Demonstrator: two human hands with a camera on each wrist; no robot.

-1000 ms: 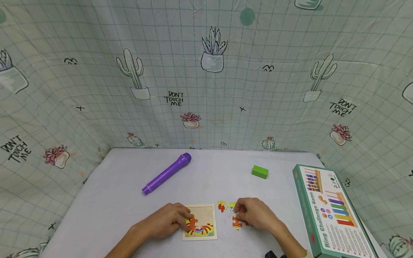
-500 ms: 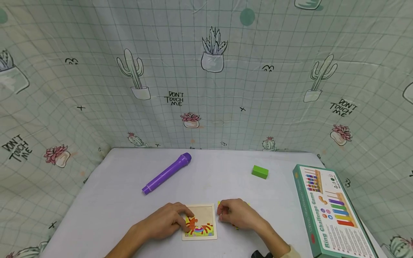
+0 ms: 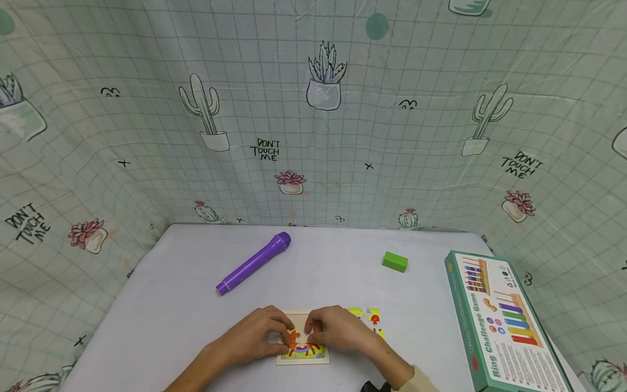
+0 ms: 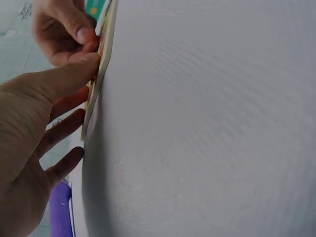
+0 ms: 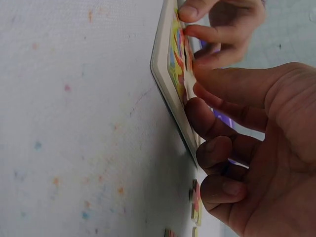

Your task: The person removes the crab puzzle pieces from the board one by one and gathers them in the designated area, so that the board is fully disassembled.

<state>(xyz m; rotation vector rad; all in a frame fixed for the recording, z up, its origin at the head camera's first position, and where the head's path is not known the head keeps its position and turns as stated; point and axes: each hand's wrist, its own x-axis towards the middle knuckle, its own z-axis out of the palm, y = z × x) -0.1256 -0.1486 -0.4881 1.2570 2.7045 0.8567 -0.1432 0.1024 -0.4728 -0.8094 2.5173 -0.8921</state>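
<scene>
A small square wooden jigsaw tray (image 3: 318, 361) lies on the white table, its lower part filled with orange, yellow and rainbow pieces. My left hand (image 3: 257, 335) rests at its left side, thumb and fingertips touching the tray and pieces. From the right, my right hand (image 3: 338, 328) is over the tray, thumb and index finger pinched together close to the surface. A jigsaw piece appears to be held there, mostly hidden by the fingers. In the right wrist view the right thumb and index finger (image 5: 212, 113) are against the tray (image 5: 160, 64).
Several loose jigsaw pieces (image 3: 374, 316) lie right of the tray, partly behind my right hand. A purple microphone-shaped toy (image 3: 252, 265) lies behind, left. A green block (image 3: 394, 261) sits at the back right, near a Ring Challenge Game box (image 3: 504, 321).
My right hand has moved left from the loose pieces to over the tray, close to my left hand. The left hand has stayed at the tray's left side.
</scene>
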